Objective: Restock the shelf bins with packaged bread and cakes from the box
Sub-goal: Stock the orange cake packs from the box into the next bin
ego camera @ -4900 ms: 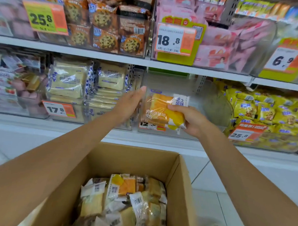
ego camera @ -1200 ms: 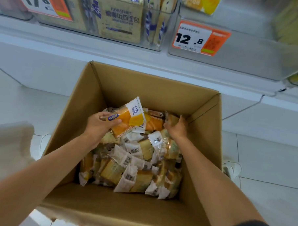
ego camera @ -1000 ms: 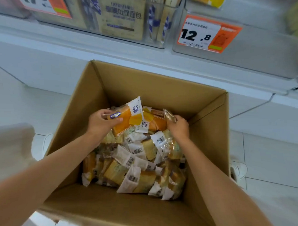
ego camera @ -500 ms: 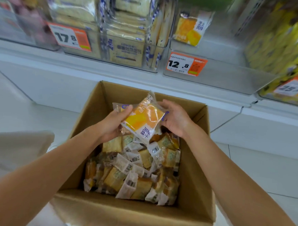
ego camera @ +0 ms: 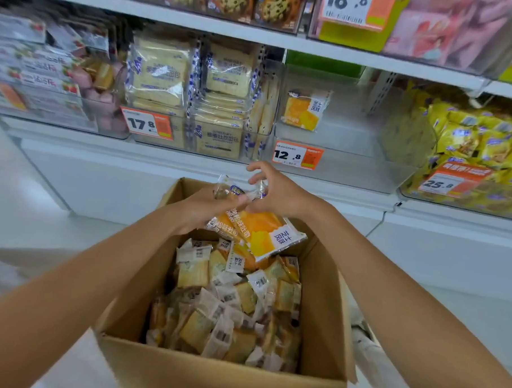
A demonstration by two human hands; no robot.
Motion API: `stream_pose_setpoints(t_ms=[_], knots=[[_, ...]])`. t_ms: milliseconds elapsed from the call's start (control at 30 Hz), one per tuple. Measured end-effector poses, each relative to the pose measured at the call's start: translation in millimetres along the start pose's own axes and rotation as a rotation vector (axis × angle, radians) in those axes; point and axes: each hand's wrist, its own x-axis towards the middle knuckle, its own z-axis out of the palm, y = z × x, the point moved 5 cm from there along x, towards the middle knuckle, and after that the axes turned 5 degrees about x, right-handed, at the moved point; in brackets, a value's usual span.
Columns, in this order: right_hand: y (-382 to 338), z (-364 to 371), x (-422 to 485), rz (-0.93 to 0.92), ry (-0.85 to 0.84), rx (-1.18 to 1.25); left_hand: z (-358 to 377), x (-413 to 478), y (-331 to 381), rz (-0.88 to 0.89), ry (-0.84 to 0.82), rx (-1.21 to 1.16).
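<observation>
Head view. In the middle of the picture, both hands meet just above the far edge of the box (ego camera: 211,373). The left hand (ego camera: 202,210) is on the arm from 8 o'clock. Its grip is closed around the clear top ends of the orange cake packs (ego camera: 262,233). The right hand (ego camera: 279,195) is on the arm from 4 o'clock. Its grip is narrow, with thumb and fingers pinching the crinkly top of the same packs and one finger sticking up. The packs hang down from the hands, tilted toward 4 o'clock, over the far side of the box.

The box is brown card, open, at 6 o'clock. It is full of small wrapped cakes (ego camera: 229,307), piled all ways.

At 1 o'clock from the hands is a clear bin (ego camera: 352,171) on the low shelf, with a 12.8 price tag (ego camera: 297,156) on its front. One orange pack (ego camera: 305,111) stands at the back left of this bin. At 11 o'clock the next bin holds bread bags (ego camera: 160,72) behind a 17.8 tag (ego camera: 148,126). At 3 o'clock, yellow packs (ego camera: 471,138) fill another bin. At 12 o'clock, on the shelf above, are cookie packs (ego camera: 232,0).
</observation>
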Motion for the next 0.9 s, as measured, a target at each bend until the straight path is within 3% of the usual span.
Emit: stream_pose_setpoints(t_ms=[100,200,267,367,533,600,667,767,833,900], knots=[[-7.4,-15.9,-6.1,-0.088,0.217,-0.010,-2.7,1.0,4.5,0.006,0.024,-0.134],[22.4,-31.4,-14.6,0.124,0.448,0.068,-5.0,1.3,9.0,0.051,0.076,-0.383],[46.2,-20.8,-17.2,0.335,0.387,0.339,-3.9,1.9,15.9,0.088,0.061,-0.430],[59.2,-5.8,-19.4,0.417,0.315,0.652,-0.4,3.0,19.0,0.075,0.054,-0.354],[46.4,-18.7,-20.6,0.213,0.443,0.478,11.7,-6.5,41.7,0.114,-0.042,-0.330],[33.5,-23.1,-20.0,0.064,0.465,0.424,12.4,-6.2,50.8,0.144,0.011,-0.236],[26.7,-30.2,-19.7,0.054,0.474,0.481,7.4,-0.8,54.0,0.143,0.090,-0.226],[26.9,-40.6,-21.9,0.232,0.293,0.736,4.9,5.0,64.7,0.147,0.096,-0.246],[24.0,-50.5,-26.1,0.258,0.138,0.843,6.8,12.6,77.4,0.173,0.095,-0.195],[23.7,-65.1,-26.0,0.229,0.090,0.855,8.4,21.1,98.7,0.217,0.162,-0.054]])
